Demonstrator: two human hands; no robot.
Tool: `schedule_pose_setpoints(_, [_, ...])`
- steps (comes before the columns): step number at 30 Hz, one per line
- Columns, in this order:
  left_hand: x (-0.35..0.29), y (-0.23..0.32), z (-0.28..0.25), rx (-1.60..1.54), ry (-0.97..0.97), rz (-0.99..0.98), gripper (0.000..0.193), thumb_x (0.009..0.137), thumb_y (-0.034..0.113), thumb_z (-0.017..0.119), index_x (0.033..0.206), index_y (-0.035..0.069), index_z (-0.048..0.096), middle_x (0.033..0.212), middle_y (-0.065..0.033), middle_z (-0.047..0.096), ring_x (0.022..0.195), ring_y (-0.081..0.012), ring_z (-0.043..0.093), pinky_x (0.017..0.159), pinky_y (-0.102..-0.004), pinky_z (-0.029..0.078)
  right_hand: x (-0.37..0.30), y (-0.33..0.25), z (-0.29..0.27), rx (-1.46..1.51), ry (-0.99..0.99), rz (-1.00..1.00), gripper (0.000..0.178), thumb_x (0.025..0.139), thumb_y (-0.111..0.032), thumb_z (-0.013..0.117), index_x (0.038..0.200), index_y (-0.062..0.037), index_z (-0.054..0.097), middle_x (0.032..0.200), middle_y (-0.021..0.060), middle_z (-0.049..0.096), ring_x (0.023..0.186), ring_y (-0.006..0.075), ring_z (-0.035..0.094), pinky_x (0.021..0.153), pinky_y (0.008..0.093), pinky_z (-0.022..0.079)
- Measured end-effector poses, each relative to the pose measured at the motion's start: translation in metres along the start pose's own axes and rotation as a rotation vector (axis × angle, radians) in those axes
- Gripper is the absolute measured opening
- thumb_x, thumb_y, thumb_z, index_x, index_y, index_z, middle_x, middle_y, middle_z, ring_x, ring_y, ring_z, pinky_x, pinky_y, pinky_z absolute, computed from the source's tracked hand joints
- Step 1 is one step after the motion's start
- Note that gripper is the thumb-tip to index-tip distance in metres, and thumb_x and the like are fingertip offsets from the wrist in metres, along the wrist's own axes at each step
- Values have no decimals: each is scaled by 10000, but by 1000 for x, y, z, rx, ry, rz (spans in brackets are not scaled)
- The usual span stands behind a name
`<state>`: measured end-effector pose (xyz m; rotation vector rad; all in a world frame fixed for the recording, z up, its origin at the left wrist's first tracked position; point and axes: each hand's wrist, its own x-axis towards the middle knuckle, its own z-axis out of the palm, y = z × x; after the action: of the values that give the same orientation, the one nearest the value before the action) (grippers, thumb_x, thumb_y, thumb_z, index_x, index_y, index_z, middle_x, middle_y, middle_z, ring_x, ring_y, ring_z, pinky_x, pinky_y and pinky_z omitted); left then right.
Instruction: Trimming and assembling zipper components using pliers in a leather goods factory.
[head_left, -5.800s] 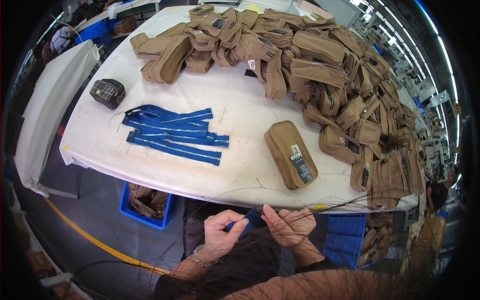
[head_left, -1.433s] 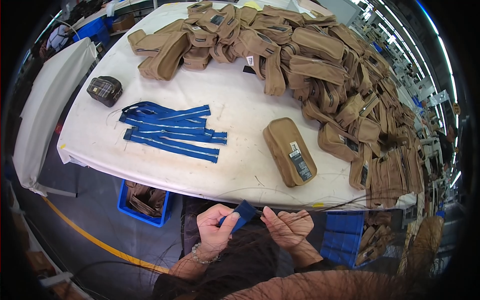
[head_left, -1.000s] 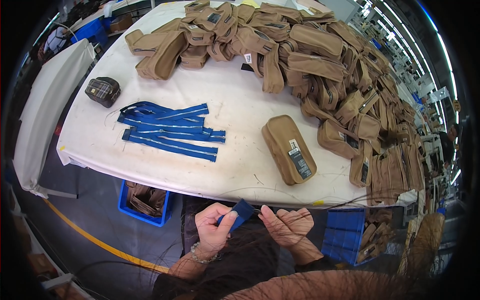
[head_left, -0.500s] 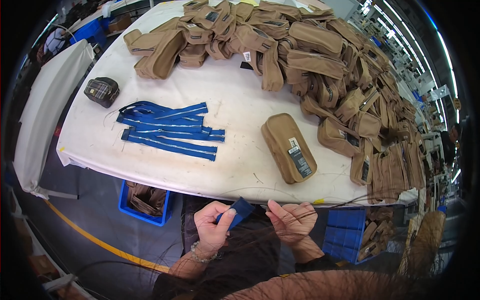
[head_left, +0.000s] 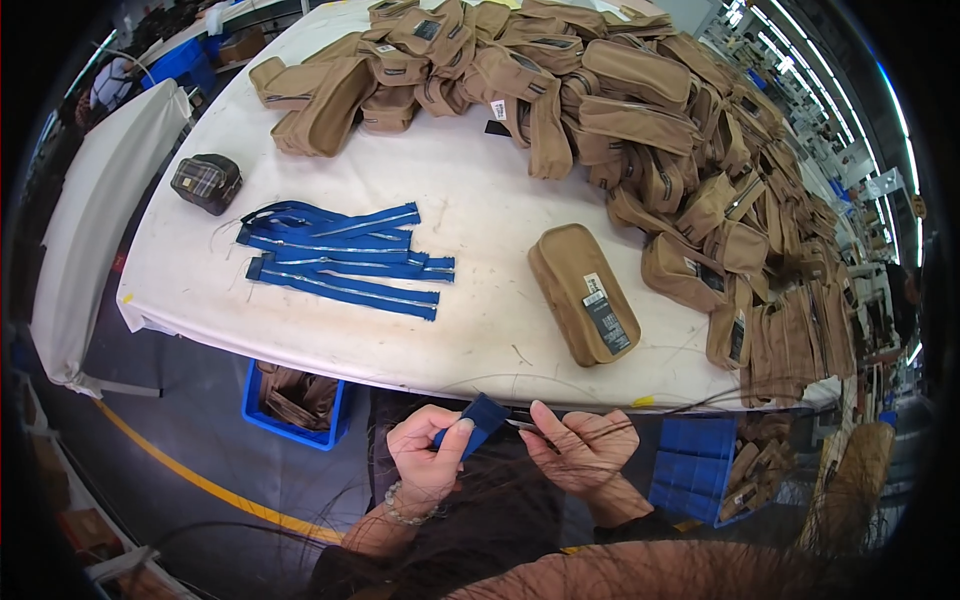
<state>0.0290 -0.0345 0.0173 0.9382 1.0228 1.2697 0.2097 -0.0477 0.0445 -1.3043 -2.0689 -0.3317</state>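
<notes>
In front of the table edge, my left hand (head_left: pixel 428 450) pinches a folded blue fabric strip (head_left: pixel 484 420) between thumb and fingers. Close to its right, my right hand (head_left: pixel 585 448) is closed on a slim metal tool (head_left: pixel 520 424); only its shiny tip shows, pointing at the strip's edge, and I cannot tell whether they touch. Beyond my hands, several blue zipper strips (head_left: pixel 350 290) lie side by side on the white-covered table (head_left: pixel 470 350). One tan pouch (head_left: pixel 572 270) with a dark label lies flat to their right.
A large heap of tan pouches (head_left: pixel 630 120) covers the table's far and right sides. At the left edge sits a small dark plaid pouch (head_left: pixel 207 183). Below the table stand a blue bin (head_left: pixel 335 430) of brown pieces and another blue bin (head_left: pixel 690 465) on the right.
My right hand has turned slightly and brought the metal tool's tip nearer the blue strip; more of the tip shows. My left hand keeps its pinch. The whole view has shifted slightly.
</notes>
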Motion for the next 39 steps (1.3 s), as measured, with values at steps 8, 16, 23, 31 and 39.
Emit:
schedule_pose_setpoints(8, [4,6,3,198,4,139,177,827,76,595,688,-12,531,554,8,469,412,-16,403,377,-163,300,1,-1,1,6,-3,8,390,587,-186,772,963,-126,683,575,-55,415,398,86,334,419,241,206])
schedule_pose_setpoints(16, [2,-2,0,-20,-48,-35,78,839,52,599,800,-14,588,625,-10,566,454,-8,439,404,-151,333,-9,3,7,51,-13,-1,366,601,-169,764,954,-124,681,556,-59,367,401,82,308,420,242,195])
schedule_pose_setpoints(23, [1,0,1,-9,-52,34,55,835,26,596,802,-17,585,641,-13,573,459,-9,441,408,-154,340,-24,4,15,112,10,14,357,609,-158,755,956,-131,678,542,-62,337,401,74,286,421,241,185])
schedule_pose_setpoints(31, [2,-2,1,85,-62,75,41,817,8,611,796,-25,599,645,-14,575,485,-10,465,420,-155,353,-20,4,11,35,-13,-2,369,605,-155,759,965,-141,679,549,-62,350,401,80,294,422,241,192])
schedule_pose_setpoints(39, [5,-9,-1,159,-67,145,46,808,7,622,783,-26,600,641,-3,574,527,-26,465,484,-169,373,-13,4,12,69,18,18,360,596,-153,762,947,-134,685,556,-58,371,405,86,308,427,241,205])
